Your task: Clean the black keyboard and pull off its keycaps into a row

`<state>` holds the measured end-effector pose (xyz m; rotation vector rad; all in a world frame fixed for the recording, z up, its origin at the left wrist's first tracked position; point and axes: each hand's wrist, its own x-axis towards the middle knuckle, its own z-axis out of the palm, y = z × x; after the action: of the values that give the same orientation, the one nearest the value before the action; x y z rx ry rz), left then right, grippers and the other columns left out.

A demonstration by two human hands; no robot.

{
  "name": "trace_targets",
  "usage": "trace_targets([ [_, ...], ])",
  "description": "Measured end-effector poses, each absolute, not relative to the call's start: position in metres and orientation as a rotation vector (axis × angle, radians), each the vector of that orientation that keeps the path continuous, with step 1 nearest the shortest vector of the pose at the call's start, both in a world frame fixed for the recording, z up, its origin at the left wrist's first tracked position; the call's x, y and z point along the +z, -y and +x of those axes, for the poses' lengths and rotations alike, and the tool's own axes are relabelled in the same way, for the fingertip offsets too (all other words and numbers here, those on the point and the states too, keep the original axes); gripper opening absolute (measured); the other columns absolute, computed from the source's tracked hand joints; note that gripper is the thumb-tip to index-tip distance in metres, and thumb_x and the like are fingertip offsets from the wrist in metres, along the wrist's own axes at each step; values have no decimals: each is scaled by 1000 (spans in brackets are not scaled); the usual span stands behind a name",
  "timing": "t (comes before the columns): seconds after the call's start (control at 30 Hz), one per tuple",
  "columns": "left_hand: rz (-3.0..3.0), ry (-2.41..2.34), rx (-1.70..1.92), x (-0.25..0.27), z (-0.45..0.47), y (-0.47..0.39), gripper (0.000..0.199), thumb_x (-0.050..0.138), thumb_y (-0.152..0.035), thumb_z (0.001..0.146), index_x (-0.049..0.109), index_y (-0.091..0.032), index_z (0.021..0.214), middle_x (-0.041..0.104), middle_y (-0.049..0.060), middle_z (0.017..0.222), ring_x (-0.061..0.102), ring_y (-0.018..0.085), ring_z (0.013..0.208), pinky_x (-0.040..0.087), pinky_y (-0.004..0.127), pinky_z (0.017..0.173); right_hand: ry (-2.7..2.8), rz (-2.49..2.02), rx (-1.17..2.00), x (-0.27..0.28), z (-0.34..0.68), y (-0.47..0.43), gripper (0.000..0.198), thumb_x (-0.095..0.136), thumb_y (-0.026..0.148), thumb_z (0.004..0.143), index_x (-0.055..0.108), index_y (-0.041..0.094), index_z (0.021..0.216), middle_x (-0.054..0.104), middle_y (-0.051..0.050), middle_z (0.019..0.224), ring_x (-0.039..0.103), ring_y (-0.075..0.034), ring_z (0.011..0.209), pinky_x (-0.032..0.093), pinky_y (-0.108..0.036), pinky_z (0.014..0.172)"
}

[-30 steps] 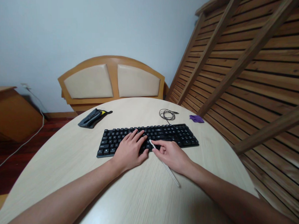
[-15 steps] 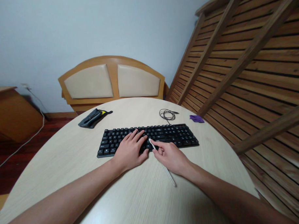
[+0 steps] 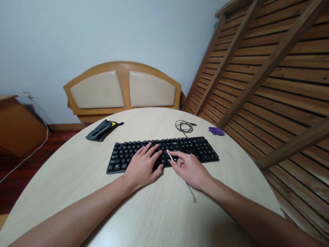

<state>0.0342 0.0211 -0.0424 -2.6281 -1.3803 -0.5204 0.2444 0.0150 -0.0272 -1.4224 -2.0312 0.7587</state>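
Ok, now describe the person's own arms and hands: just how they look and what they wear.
The left hand and right hand are both ungloved. The left forearm and right forearm are bare as far as they show, with no sleeve, watch or bracelet in view.

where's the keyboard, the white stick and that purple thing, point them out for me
keyboard [image 3: 171, 145]: head view, on keys near its middle
white stick [image 3: 187, 189]: head view, on the shaft toward its near end
purple thing [image 3: 216, 131]: head view, middle of its upper surface
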Motion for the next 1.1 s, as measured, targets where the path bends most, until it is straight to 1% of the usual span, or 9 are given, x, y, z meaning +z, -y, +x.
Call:
trace_targets([
  [0.1,-2635,1379,-520,-41,34,-19,52,50,-42,91,59,-15,134,53,12,146,41,35,139,39,50,112,2033,-1450,755,-25,244,-15,41,56,28,88,66,15,126,56,5,57,50,-11,51,37,-23,55],
  [0.27,-2654,1369,-541,-39,37,-13,50,52,-44,90,61,-17,132,56,12,142,45,37,135,45,52,104,2060,-1489,697,-23,246,-15,41,58,26,86,68,16,124,58,4,57,50,-11,52,37,-24,55],
  [0.47,-2666,1336,-533,-35,41,-6,50,51,-43,90,62,-15,130,59,13,138,48,38,130,48,54,99,2141,-1485,613,-20,249,-14,42,57,25,86,69,19,125,60,3,58,53,-12,54,38,-24,58],
  [0.67,-2667,1339,-517,-34,42,-5,51,52,-43,90,61,-15,132,58,12,140,47,38,132,48,54,99,2168,-1433,631,-23,251,-15,40,56,27,88,68,18,125,62,3,61,55,-12,55,38,-23,58],
  [0.83,-2664,1353,-524,-35,43,-4,53,53,-44,90,60,-14,132,57,12,141,46,39,133,46,55,101,2138,-1450,666,-18,252,-15,31,58,31,88,73,17,111,62,2,61,56,-13,55,39,-24,57],
  [0.9,-2661,1355,-525,-36,43,-4,53,52,-44,90,60,-14,132,57,13,141,46,39,133,46,55,101,2130,-1466,688,-17,252,-15,30,59,32,88,74,16,108,62,2,61,55,-13,55,38,-24,57],
  [1.0,-2658,1357,-533,-38,44,-5,52,52,-43,90,60,-14,132,57,13,141,46,39,133,46,55,101,2106,-1458,720,-18,252,-16,32,59,32,88,74,16,111,61,2,61,55,-13,56,38,-24,57],
  [1.1,-2656,1366,-538,-38,43,-5,51,52,-43,90,60,-14,132,56,13,141,45,38,133,46,55,101,2077,-1420,800,-19,253,-17,37,58,34,89,72,15,118,59,3,62,53,-12,57,37,-23,56],
])
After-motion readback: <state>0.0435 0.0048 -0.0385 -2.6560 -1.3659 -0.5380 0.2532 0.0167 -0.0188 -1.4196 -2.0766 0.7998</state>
